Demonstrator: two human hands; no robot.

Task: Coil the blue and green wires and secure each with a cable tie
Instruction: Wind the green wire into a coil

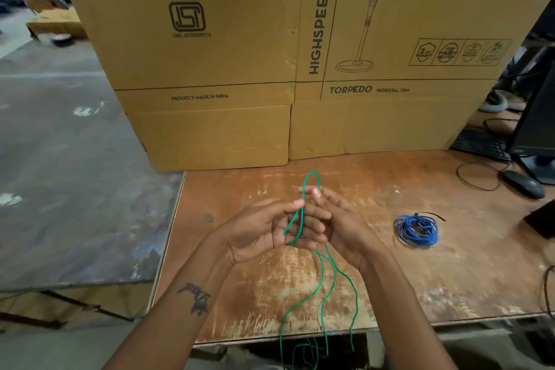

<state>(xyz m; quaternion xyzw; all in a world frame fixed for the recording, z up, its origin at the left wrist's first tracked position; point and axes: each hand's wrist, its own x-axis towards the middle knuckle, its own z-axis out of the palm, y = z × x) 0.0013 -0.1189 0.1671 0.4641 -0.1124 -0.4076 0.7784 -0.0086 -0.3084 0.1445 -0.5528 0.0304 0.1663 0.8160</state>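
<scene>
Green wire in my grip. Right of it: blue wire coil, black cable tie. Table under: orange-brown, white scuffs. Tan boxes beyond, black print.

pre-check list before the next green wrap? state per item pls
1. Blue wire coiled, lying on the table: ok.
2. Black cable tie on the blue coil: ok; whether cinched, cannot tell.
3. Green wire held between left hand and right hand: ok.
4. First loop formed above the fingers: ok.
5. Green slack free of tangles: cannot tell; it drops over the table edge.
6. Tie for the green wire within reach: not ok, none in view.
</scene>
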